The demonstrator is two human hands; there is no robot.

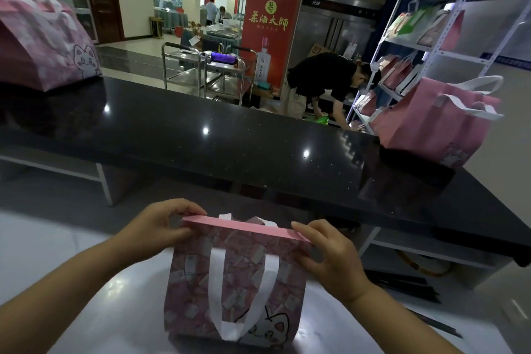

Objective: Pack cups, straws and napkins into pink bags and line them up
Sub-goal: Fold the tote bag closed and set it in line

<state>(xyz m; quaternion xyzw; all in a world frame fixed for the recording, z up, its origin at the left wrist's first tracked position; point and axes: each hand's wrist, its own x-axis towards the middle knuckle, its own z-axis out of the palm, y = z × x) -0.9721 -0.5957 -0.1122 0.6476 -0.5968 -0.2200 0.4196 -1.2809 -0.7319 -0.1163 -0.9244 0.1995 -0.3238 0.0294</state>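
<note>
The black tabletop [230, 138] ran across the middle of the view, with the left pink bag [43, 46] standing at 10 o'clock and the right pink bag [431, 121] at 3 o'clock, well apart. On a lower white tabletop [71, 310] at 6 o'clock stood the near pink bag [244, 290], its cat print facing the person and its white handle [215, 282] hanging down the front. What it held could not be seen. The step looked like closing the top, which would go best with both ends kept level and pressed evenly so the bag stayed upright. The left hand [161, 227] pinched the 9 o'clock end of the rim [244, 225], fingers curled over it. The right hand [330, 256] pinched the 3 o'clock end.
</note>
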